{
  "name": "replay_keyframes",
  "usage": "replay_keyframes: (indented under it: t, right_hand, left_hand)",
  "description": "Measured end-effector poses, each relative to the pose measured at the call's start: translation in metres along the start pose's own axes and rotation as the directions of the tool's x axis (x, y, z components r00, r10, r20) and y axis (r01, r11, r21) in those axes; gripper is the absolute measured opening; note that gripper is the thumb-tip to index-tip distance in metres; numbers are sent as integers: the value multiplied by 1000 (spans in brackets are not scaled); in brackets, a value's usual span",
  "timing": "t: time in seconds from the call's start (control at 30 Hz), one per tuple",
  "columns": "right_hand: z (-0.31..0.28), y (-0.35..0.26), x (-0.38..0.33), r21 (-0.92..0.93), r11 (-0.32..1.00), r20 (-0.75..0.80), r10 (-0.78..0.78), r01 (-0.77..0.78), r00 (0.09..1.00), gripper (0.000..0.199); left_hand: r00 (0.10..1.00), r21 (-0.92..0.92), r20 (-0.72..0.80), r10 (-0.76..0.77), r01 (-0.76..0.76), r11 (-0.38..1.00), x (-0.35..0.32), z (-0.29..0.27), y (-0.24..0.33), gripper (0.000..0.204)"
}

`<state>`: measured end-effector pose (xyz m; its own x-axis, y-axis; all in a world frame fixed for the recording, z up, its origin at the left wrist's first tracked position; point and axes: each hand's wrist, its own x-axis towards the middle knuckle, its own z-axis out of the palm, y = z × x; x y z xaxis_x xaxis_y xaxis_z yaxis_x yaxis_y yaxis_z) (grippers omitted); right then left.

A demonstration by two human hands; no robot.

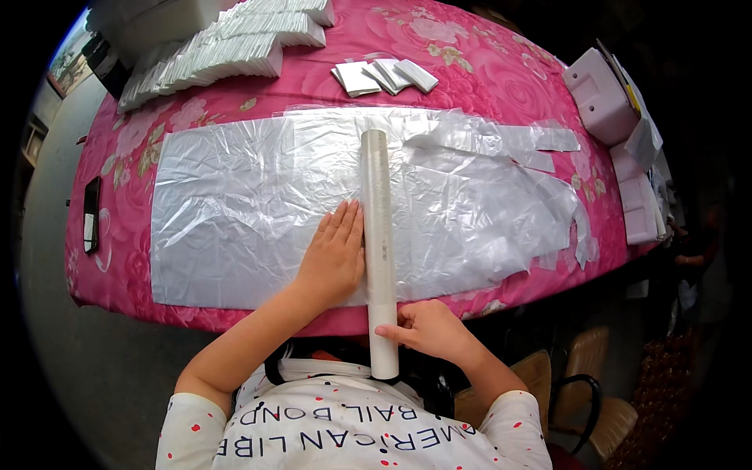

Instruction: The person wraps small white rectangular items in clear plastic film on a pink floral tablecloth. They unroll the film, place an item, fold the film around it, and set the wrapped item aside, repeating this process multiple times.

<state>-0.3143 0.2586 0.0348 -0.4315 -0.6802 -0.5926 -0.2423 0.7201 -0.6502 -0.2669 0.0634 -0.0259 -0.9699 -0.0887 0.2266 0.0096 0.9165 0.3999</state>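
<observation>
A long roll of clear plastic film [377, 211] lies upright in the picture across a spread of thin translucent plastic bags [227, 211]. Its near end, a bare white core [383, 356], sticks out past the table's front edge. Flat on the plastic, just left of the roll, rests my left hand [335, 251], fingers straight and pointing away from me. My right hand [427, 329] is curled at the core's right side, with the thumb laid over it; its other fingers are partly hidden. Toward the right, the plastic splits into handle-like strips [540, 149].
Stacks of folded white packets [211, 59] line the far left, with several loose silvery packets [384, 77] near the back. A phone [92, 215] lies at the left edge. White foam boxes [599, 98] stand along the right. Chairs [583, 376] are at lower right. A pink floral cloth [470, 47] covers the table.
</observation>
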Motion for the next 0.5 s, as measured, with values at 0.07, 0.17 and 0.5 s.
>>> replay_keyframes:
  t: [0.07, 0.17, 0.5]
  right_hand:
    - [-21, -20, 9, -35, 999, -83, -7, 4, 997, 54]
    - [-45, -30, 44, -43, 994, -268, -113, 105, 957, 46]
    - [-105, -39, 189, 856, 396, -336, -63, 333, 940, 29]
  left_hand:
    - [1000, 11, -3, -6, 6, 1000, 0, 1, 0, 54]
    - [1000, 11, -5, -12, 12, 1000, 0, -1, 2, 54]
    - [999, 24, 6, -32, 32, 999, 1, -3, 2, 53]
